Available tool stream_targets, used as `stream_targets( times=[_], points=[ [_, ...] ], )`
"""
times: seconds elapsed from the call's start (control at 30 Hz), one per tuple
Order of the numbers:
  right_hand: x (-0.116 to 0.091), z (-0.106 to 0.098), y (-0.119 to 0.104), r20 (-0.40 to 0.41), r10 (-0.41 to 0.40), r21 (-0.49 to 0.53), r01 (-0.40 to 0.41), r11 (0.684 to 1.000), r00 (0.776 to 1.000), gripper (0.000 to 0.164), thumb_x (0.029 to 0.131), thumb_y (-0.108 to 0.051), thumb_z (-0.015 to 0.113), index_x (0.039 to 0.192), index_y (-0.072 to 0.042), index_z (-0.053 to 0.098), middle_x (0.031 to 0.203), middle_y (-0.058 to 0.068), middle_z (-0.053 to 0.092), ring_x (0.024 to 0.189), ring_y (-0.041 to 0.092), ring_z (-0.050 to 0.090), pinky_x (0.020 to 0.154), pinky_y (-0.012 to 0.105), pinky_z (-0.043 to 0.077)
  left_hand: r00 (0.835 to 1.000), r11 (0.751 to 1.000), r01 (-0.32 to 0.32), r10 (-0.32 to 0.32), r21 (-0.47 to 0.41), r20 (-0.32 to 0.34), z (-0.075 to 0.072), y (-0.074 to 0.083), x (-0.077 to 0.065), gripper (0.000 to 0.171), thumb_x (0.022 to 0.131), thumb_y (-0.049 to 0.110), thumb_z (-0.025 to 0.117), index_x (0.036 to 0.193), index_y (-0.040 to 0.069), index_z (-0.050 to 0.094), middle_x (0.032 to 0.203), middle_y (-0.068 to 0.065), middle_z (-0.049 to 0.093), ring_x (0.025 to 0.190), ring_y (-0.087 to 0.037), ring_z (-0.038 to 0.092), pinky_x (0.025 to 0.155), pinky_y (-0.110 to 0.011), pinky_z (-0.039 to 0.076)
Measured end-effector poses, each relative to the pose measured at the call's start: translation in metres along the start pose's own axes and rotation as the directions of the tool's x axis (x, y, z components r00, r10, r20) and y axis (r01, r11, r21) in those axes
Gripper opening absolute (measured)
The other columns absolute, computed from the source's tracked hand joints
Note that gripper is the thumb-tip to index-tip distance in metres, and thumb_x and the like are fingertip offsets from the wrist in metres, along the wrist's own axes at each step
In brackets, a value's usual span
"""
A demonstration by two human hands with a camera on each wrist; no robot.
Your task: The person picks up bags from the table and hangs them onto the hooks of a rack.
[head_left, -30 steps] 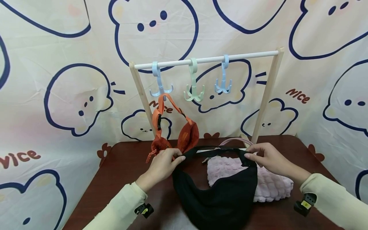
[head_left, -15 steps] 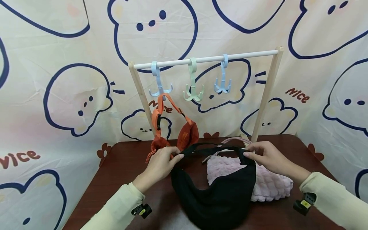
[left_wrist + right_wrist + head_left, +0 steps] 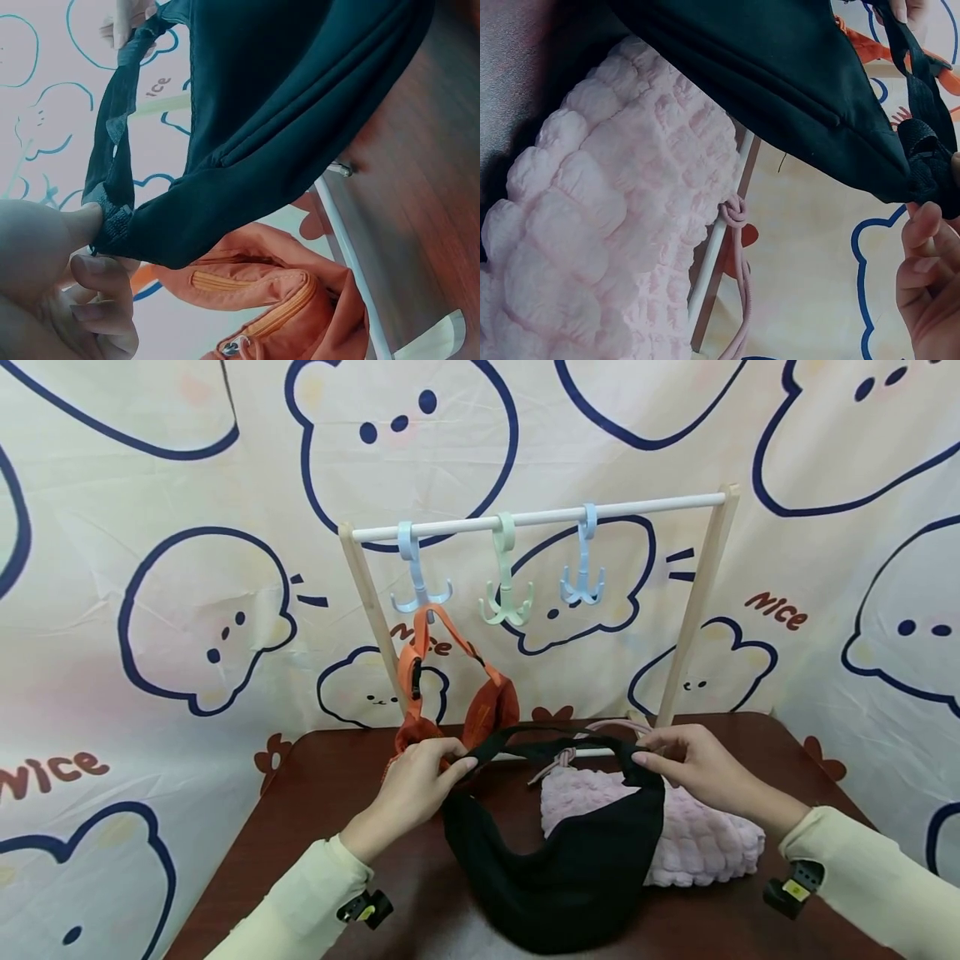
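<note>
A black shoulder bag (image 3: 562, 868) hangs between my two hands, its strap arched toward the rack. My left hand (image 3: 416, 789) pinches the strap's left end between thumb and fingers, as the left wrist view shows at the black strap (image 3: 112, 214). At the other end, my right hand (image 3: 697, 764) pinches the strap close to where it joins the bag. An orange bag (image 3: 491, 710) hangs by its strap from the left blue hook (image 3: 416, 581), partly hidden behind my left hand. Behind the black bag lies a pink puffy bag (image 3: 705, 843) on the table, partly covered in the head view.
A rack with a white rod (image 3: 540, 516) and wooden posts stands at the back of the dark brown table (image 3: 300, 827). A green hook (image 3: 506, 581) and another blue hook (image 3: 583, 564) hang on the rod. A patterned cloth (image 3: 187, 610) surrounds the table.
Both hands have risen slightly and drifted a little left, lifting the black bag. Its strap now arches higher, and more of the bag's lower edge shows. The orange bag stays on its hook.
</note>
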State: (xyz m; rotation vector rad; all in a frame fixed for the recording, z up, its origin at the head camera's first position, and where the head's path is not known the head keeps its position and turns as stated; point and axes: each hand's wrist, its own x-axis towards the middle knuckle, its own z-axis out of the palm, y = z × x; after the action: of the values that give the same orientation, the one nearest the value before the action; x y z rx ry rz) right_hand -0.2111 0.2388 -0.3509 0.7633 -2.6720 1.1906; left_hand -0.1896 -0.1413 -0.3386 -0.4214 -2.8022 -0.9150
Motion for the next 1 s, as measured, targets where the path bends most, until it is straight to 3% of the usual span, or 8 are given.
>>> stream_targets(
  times=[0.2,0.53,0.77,1.0],
  points=[
    [0.001,0.0,-0.003,-0.027,-0.039,0.006,0.039,0.999,0.999,0.012,0.096,-0.013,0.069,0.105,-0.008,0.075,0.094,0.011,0.071,0.059,0.007,0.056,0.052,0.03,0.052,1.0,1.0,0.02,-0.02,-0.022,0.009,-0.002,0.001,-0.001,0.011,0.098,0.028,0.067,0.095,0.018,0.072,0.065,0.0,0.053,0.041,-0.014,0.045,0.048,-0.031,0.037],
    [0.003,-0.002,-0.009,-0.057,-0.059,0.018,0.06,0.998,0.997,0.011,0.096,-0.011,0.069,0.105,-0.01,0.075,0.078,0.001,0.066,0.056,0.008,0.052,0.051,0.028,0.048,1.0,1.0,0.014,-0.014,-0.015,0.005,-0.009,0.002,0.001,0.011,0.098,0.028,0.067,0.094,0.019,0.072,0.066,0.0,0.051,0.046,-0.014,0.042,0.048,-0.03,0.033],
    [0.006,-0.006,-0.013,-0.068,-0.086,0.028,0.088,0.996,0.994,0.011,0.096,-0.01,0.068,0.104,-0.012,0.075,0.062,-0.006,0.055,0.052,0.008,0.048,0.046,0.028,0.044,1.0,1.0,0.005,-0.005,-0.01,-0.01,-0.014,0.003,0.001,0.012,0.097,0.028,0.068,0.089,0.019,0.07,0.068,0.001,0.053,0.05,-0.014,0.04,0.048,-0.029,0.032],
    [0.009,-0.008,-0.018,-0.068,-0.097,0.047,0.1,0.994,0.993,0.014,0.096,-0.009,0.067,0.108,-0.01,0.075,0.061,-0.005,0.055,0.05,0.01,0.048,0.044,0.028,0.043,1.0,1.0,0.006,-0.007,-0.017,-0.016,-0.017,0.004,0.0,0.011,0.097,0.027,0.068,0.091,0.019,0.071,0.068,0.002,0.053,0.05,-0.014,0.04,0.048,-0.029,0.03]
  ],
)
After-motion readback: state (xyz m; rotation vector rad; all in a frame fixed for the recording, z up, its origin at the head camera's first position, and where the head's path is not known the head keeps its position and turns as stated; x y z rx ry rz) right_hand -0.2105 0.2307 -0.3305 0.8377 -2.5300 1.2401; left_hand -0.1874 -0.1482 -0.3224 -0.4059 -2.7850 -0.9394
